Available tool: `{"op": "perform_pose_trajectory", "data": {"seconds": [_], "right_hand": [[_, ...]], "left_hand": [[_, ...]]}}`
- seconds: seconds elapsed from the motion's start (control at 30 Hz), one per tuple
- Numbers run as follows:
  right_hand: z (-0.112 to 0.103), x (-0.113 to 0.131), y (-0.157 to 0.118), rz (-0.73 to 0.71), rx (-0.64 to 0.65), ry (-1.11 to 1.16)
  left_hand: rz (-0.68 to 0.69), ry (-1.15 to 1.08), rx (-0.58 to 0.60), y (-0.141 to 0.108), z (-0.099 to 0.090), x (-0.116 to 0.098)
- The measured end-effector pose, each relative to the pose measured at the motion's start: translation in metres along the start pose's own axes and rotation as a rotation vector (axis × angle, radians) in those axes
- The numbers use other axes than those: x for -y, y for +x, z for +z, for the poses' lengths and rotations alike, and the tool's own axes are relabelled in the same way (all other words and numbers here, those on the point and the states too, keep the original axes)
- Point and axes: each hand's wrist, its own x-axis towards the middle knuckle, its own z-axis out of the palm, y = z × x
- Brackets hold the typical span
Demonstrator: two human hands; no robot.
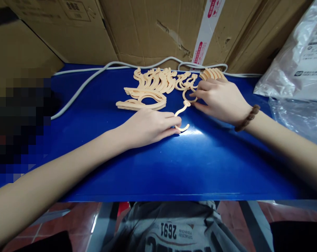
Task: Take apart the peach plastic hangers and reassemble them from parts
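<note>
My left hand (155,126) pinches a thin, cream-coloured hook-shaped piece (181,111) with a small round head at its upper end. Its curved lower end sticks out past my fingertips. Just beyond it, the thumb and fingers of my right hand (221,99) close on the edge of another curved cream piece (185,97), partly hidden by the fingers. More small curved pieces (183,81) lie in a loose group behind that one. A row of wavy cream pieces (157,79) stands to their left, and longer curved pieces (139,104) lie stacked in front of the row.
A fanned stack of cream pieces (213,74) lies behind my right hand on the blue table (158,168). A white cable (95,69) runs along the back. Cardboard boxes (148,31) form a wall behind, and a clear plastic bag (294,59) sits at the right.
</note>
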Motion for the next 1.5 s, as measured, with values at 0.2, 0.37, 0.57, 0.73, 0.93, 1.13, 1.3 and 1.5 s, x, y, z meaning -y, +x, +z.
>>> {"op": "perform_pose_trajectory", "data": {"seconds": [0.2,0.37,0.57,0.73,0.93,1.13,1.3,1.5], "right_hand": [[0.005,0.002,0.009,0.019,0.055,-0.150],[0.009,0.005,0.020,0.032,0.036,-0.195],[0.015,0.002,0.027,0.098,0.018,-0.115],[0.009,0.002,0.029,0.083,0.039,-0.161],[-0.008,0.002,0.025,0.145,0.129,-0.244],[-0.026,-0.019,0.003,0.320,0.086,-0.279],[-0.032,-0.037,-0.022,0.447,0.026,-0.314],[-0.018,-0.056,-0.041,0.443,0.047,-0.154]], "left_hand": [[0.014,0.015,0.013,0.001,-0.002,-0.001],[0.016,0.021,0.006,0.001,-0.002,-0.001],[0.006,0.023,0.013,0.001,-0.003,-0.001],[0.009,0.020,0.014,0.001,-0.004,-0.001],[0.004,0.021,0.013,0.000,-0.004,-0.002],[0.017,0.017,-0.008,0.000,-0.004,-0.003],[0.020,0.020,-0.021,0.001,-0.005,-0.004],[0.010,0.005,-0.006,0.001,-0.004,-0.003]]}}
